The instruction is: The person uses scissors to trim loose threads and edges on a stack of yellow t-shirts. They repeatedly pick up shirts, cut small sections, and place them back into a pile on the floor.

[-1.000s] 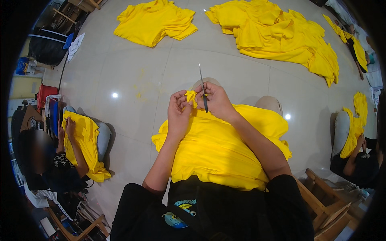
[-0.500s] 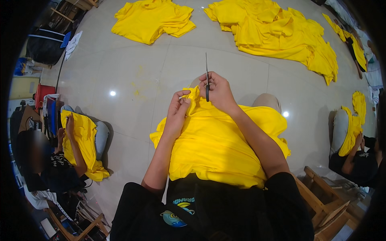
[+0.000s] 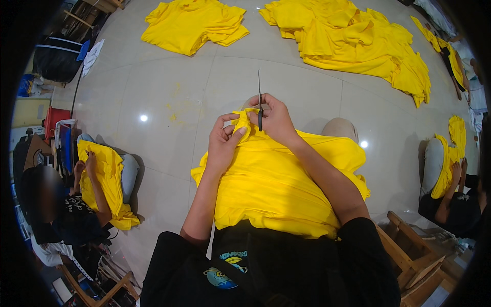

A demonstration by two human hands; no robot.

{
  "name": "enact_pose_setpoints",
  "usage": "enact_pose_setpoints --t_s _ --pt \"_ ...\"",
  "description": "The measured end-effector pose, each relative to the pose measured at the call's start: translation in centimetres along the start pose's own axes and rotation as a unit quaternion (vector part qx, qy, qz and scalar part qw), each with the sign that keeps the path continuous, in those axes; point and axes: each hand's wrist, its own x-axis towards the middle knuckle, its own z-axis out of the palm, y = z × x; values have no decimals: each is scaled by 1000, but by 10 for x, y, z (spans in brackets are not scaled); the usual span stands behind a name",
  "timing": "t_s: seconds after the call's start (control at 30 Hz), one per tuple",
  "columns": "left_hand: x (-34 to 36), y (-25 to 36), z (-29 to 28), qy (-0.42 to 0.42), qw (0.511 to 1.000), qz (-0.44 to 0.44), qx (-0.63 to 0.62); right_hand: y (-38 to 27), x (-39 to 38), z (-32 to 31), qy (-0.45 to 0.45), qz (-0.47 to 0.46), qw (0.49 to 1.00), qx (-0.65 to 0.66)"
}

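Observation:
A yellow shirt (image 3: 276, 184) lies spread over my lap and knees. My left hand (image 3: 225, 138) pinches a bunched fold of its fabric at the far edge. My right hand (image 3: 276, 120) is closed on small thread snips (image 3: 259, 100), whose thin metal blades point straight away from me, just above the pinched fold. The two hands almost touch over the fold.
Piles of yellow shirts lie on the pale tiled floor at the back left (image 3: 194, 25) and back right (image 3: 353, 41). A seated person (image 3: 76, 204) on my left handles a yellow shirt (image 3: 105, 179). Another person (image 3: 450, 194) sits at the right. A wooden stool (image 3: 414, 256) stands by my right side.
Both hands have shifted slightly on the fold; the snips have swung from a slant to pointing straight up the picture, closer to the pinched fabric.

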Motion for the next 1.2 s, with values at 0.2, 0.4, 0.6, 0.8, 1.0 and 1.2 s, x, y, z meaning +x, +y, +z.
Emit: enact_pose_setpoints --t_s 0.2,0.4,0.6,0.8,1.0,1.2 --pt "5 -11 -11 23 999 7 -40 -1 -10 0 -6 -84 990 -114" --pt "2 -11 -11 9 1000 8 -13 -25 -19 1 -51 -96 976 -187" --pt "1 -13 -8 -6 999 27 34 -17 -18 5 -42 -183 940 -284" --pt "1 -17 -10 -24 998 49 29 -10 -14 8 -9 -194 938 -287" --pt "-1 -8 -6 -11 999 36 4 -4 -8 3 -5 -71 990 -124" --pt "-5 2 -5 -2 1000 5 12 -12 -13 2 -66 -42 992 -94"
